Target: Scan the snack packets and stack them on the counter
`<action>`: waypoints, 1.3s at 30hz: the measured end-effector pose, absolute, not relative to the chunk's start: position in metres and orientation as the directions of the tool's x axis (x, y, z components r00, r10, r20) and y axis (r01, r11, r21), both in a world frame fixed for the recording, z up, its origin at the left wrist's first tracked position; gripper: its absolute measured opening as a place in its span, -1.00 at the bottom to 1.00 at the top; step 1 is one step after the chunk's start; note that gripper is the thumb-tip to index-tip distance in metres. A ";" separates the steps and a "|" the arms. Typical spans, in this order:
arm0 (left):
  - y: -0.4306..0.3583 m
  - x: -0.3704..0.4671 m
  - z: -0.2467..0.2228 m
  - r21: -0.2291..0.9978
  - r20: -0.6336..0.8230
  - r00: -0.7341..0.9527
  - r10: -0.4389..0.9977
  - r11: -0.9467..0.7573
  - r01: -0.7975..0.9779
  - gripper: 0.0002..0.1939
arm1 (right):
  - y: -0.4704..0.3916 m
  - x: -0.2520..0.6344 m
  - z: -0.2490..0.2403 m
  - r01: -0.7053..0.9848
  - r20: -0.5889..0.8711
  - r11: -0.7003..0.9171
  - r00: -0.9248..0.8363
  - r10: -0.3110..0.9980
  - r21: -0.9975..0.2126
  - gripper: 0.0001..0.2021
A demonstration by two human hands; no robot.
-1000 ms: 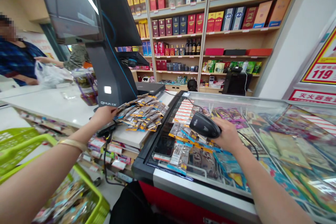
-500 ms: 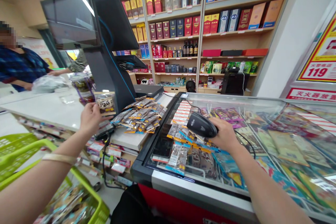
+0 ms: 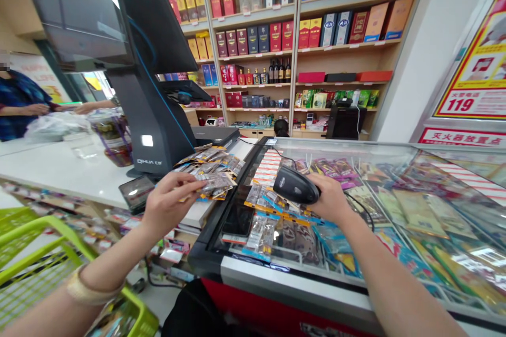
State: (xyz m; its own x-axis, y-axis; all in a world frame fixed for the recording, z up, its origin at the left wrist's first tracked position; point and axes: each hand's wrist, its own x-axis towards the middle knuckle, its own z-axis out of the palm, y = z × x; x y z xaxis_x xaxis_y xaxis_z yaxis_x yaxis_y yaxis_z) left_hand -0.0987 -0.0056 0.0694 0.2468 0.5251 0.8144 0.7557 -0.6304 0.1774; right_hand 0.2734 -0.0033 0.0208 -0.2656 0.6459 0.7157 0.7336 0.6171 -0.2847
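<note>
My right hand (image 3: pixel 330 197) grips a black handheld barcode scanner (image 3: pixel 295 185) above the glass-topped case, its head pointing left. My left hand (image 3: pixel 172 197) pinches the near edge of a small clear-and-orange snack packet (image 3: pixel 216 182). That packet lies flat over a heap of similar packets (image 3: pixel 209 155) on the counter, touching or just above them. More snack packets (image 3: pixel 261 234) lie on the glass under the scanner, beside a dark phone (image 3: pixel 238 219).
Left of the heap stands a black checkout terminal (image 3: pixel 148 116) with a small payment device (image 3: pixel 136 192) at its foot. A green basket (image 3: pixel 136 305) holding packets is at lower left. Plastic jars (image 3: pixel 113 137) and a bag (image 3: pixel 55 126) sit on the white counter near another person (image 3: pixel 21 100).
My left hand has moved right from in front of the terminal, bringing the packet onto the heap. The right hand still holds the scanner at nearly the same place. The view has shifted slightly.
</note>
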 end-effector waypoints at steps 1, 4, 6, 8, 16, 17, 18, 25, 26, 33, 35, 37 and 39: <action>-0.008 -0.097 0.069 0.059 0.808 0.357 0.468 -0.668 0.741 -0.85 | -0.004 0.273 0.021 0.725 0.718 0.627 -0.271 0.641 -0.286 -0.75; -0.011 -0.091 0.068 -0.134 0.743 0.561 0.366 -0.739 0.660 -0.75 | -0.005 0.271 0.024 0.704 0.712 0.653 -0.304 0.633 -0.280 -0.74; -0.012 -0.087 0.065 -0.192 0.705 0.634 0.318 -0.775 0.602 -0.72 | -0.007 0.270 0.025 0.692 0.686 0.664 -0.337 0.644 -0.283 -0.73; -0.013 -0.084 0.060 -0.232 0.682 0.683 0.261 -0.809 0.541 -0.70 | -0.009 0.267 0.027 0.680 0.655 0.674 -0.372 0.657 -0.289 -0.72; -0.012 -0.076 0.045 -0.254 0.668 0.721 0.184 -0.854 0.453 -0.70 | -0.012 0.264 0.032 0.642 0.610 0.703 -0.435 0.662 -0.306 -0.72; -0.013 -0.074 0.046 -0.274 0.671 0.722 0.166 -0.850 0.450 -0.69 | -0.012 0.264 0.032 0.642 0.613 0.701 -0.429 0.663 -0.309 -0.72; -0.015 -0.072 0.048 -0.292 0.673 0.723 0.153 -0.843 0.451 -0.69 | -0.011 0.265 0.032 0.647 0.620 0.696 -0.417 0.664 -0.311 -0.72; -0.041 -0.027 0.032 -0.249 0.658 0.738 0.146 -0.883 0.397 -0.66 | -0.005 0.271 0.026 0.730 0.727 0.632 -0.281 0.626 -0.262 -0.72; -0.046 -0.017 0.025 -0.234 0.640 0.750 0.166 -0.888 0.397 -0.66 | -0.005 0.271 0.025 0.736 0.731 0.625 -0.273 0.626 -0.260 -0.71; -0.069 0.044 -0.014 -0.135 0.397 0.820 0.411 -0.858 0.495 -0.69 | -0.003 0.274 0.024 0.760 0.724 0.595 -0.255 0.641 -0.260 -0.73; -0.070 0.052 -0.017 -0.099 0.311 0.813 0.492 -0.834 0.543 -0.69 | -0.003 0.273 0.024 0.765 0.726 0.591 -0.251 0.640 -0.256 -0.73; -0.072 0.057 -0.017 -0.050 0.250 0.802 0.543 -0.820 0.571 -0.69 | -0.003 0.274 0.023 0.763 0.726 0.594 -0.254 0.639 -0.255 -0.74; -0.074 0.058 -0.016 0.012 0.221 0.788 0.575 -0.809 0.587 -0.68 | -0.002 0.275 0.022 0.754 0.726 0.603 -0.260 0.637 -0.260 -0.75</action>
State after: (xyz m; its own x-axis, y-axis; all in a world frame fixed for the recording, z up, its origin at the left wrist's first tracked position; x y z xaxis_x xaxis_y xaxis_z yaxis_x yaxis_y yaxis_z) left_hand 0.0584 -0.0740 -0.0156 0.7879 0.5747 0.2210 0.5870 -0.8095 0.0123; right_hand 0.2745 -0.0021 0.0221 -0.2596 0.6372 0.7257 0.7539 0.6033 -0.2600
